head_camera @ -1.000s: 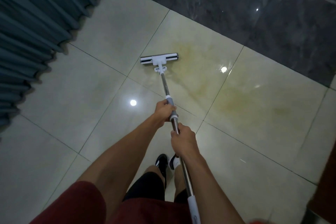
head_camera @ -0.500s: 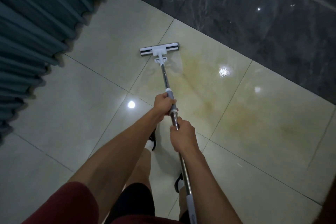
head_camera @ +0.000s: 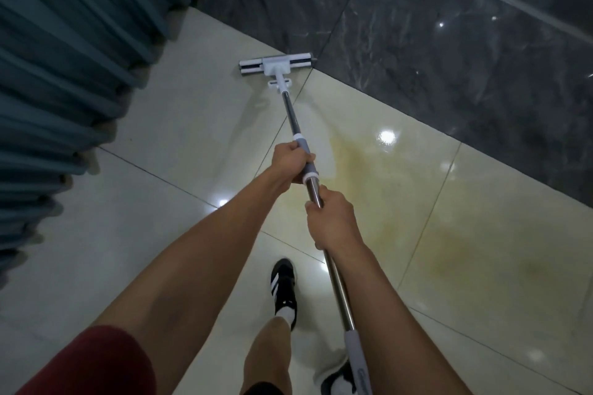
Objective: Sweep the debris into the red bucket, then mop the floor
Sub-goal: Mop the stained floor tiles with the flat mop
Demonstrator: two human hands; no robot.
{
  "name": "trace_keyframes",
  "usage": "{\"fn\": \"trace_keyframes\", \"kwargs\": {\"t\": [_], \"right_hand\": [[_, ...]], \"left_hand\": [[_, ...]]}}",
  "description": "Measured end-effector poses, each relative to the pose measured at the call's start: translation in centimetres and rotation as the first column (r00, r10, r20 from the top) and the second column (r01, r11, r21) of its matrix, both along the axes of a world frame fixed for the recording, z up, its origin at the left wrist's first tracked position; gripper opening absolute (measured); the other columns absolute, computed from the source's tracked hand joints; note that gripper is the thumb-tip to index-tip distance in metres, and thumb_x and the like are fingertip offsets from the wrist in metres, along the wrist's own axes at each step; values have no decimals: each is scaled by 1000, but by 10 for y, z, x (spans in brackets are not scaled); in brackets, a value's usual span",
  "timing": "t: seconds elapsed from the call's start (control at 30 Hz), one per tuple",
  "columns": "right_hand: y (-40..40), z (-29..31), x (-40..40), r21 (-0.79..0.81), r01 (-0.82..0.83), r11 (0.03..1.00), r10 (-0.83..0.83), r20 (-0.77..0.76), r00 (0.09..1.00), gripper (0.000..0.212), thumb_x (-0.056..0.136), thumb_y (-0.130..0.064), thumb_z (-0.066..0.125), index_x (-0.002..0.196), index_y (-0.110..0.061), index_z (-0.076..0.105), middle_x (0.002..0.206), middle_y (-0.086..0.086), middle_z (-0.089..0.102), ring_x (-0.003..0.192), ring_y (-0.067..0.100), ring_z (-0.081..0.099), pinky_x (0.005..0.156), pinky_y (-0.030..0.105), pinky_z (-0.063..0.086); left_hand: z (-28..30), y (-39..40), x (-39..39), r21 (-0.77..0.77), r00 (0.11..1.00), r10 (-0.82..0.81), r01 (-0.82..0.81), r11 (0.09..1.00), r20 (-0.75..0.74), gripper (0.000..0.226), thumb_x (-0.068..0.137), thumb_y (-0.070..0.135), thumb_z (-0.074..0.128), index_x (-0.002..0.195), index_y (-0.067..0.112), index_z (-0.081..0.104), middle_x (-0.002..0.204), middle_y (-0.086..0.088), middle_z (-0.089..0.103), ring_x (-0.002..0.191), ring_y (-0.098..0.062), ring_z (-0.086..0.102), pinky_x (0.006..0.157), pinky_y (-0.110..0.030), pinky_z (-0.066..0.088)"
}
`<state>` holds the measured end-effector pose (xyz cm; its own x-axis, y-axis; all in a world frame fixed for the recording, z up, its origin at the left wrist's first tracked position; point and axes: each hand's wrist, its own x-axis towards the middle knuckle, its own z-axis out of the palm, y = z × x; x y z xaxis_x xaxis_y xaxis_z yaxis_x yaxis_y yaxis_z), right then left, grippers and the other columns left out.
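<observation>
Mop: head flat on the cream floor tiles, touching the dark marble wall base
Left hand: wrapped around the grey handle collar
Right hand: gripping the steel pole just behind
Yellowish stain: right of the pole

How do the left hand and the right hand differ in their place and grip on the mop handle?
The left hand is further along the mop handle, nearer the mop head; the right hand is closer to the body. The left hand grips the grey sleeve; the right hand grips bare metal below it. Both hands are curled round the handle, one just behind the other.
</observation>
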<state>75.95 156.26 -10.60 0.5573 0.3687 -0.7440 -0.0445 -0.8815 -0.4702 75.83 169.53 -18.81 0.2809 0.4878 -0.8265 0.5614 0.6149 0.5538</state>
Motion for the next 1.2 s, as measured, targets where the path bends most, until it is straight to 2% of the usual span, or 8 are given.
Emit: {"fn": "trace_keyframes", "kwargs": {"t": [0.27, 0.43, 0.5, 0.6, 0.7, 0.8, 0.97, 1.2], "right_hand": [[64, -16, 32, 19, -36, 999, 36, 2, 999, 21, 97, -23, 50, 113, -10, 58, 101, 16, 65, 79, 32, 69, 64, 45, 62], [27, 14, 18, 59, 89, 994, -73, -231, 970, 29, 98, -18, 48, 127, -26, 50, 99, 12, 62, 60, 21, 63, 44, 26, 53], [8, 22, 4, 86, 112, 990, -85, -277, 957, 38, 99, -19, 47, 133, -35, 46, 101, 14, 64, 59, 19, 60, 45, 25, 52], [-11, 19, -17, 71, 22, 997, -13, -125, 992, 49, 101, -23, 43, 146, -38, 37, 103, 10, 65, 68, 20, 61, 59, 36, 60], [-26, 14, -36, 2, -25, 1000, 25, -87, 996, 60, 102, -23, 43, 157, -35, 20, 111, 5, 60, 86, 29, 66, 76, 49, 61], [-51, 16, -53, 5, -9, 1000, 10, -105, 994, 59, 102, -22, 43, 156, -35, 21, 118, 7, 60, 94, 32, 67, 80, 51, 60], [-103, 24, -81, 11, 22, 1000, -21, -115, 993, 54, 101, -17, 43, 151, -33, 29, 112, 8, 59, 73, 24, 61, 70, 47, 62], [-199, 32, -133, 21, 62, 998, -59, -130, 990, 53, 102, -17, 42, 152, -31, 29, 111, 6, 58, 72, 22, 61, 59, 37, 61]], "left_hand": [[-10, 64, 33, 14, 999, 36, -36, 999, 14, 10, 87, -1, 70, 86, 5, 62, 88, -16, 69, 80, -37, 72, 74, -54, 62], [-9, 43, 24, 21, 1000, -15, 15, 1000, -5, 15, 90, 3, 68, 104, 3, 61, 95, -18, 69, 77, -35, 72, 70, -48, 63], [-9, 36, 20, 58, 998, -56, 58, 997, -32, 10, 92, 6, 66, 100, 5, 61, 97, -19, 69, 72, -33, 72, 68, -47, 63], [-10, 21, 12, 124, 979, -173, 186, 975, -110, 6, 92, 8, 61, 87, 11, 58, 97, -19, 69, 75, -33, 74, 69, -53, 63], [-14, 2, 2, 164, 938, -284, 317, 934, -199, 7, 89, 11, 58, 96, 9, 59, 95, -20, 68, 77, -37, 74, 63, -58, 62], [-11, -22, -12, 139, 917, -334, 368, 920, -218, 14, 92, 7, 56, 105, 6, 60, 92, -20, 68, 72, -36, 74, 59, -58, 61], [-6, -76, -40, 130, 915, -335, 369, 920, -225, 6, 94, 10, 56, 88, 11, 58, 98, -20, 68, 79, -39, 74, 61, -60, 61], [-5, -172, -88, 90, 897, -386, 412, 907, -216, 8, 94, 9, 58, 87, 10, 54, 99, -21, 66, 84, -40, 74, 67, -62, 60]]}}
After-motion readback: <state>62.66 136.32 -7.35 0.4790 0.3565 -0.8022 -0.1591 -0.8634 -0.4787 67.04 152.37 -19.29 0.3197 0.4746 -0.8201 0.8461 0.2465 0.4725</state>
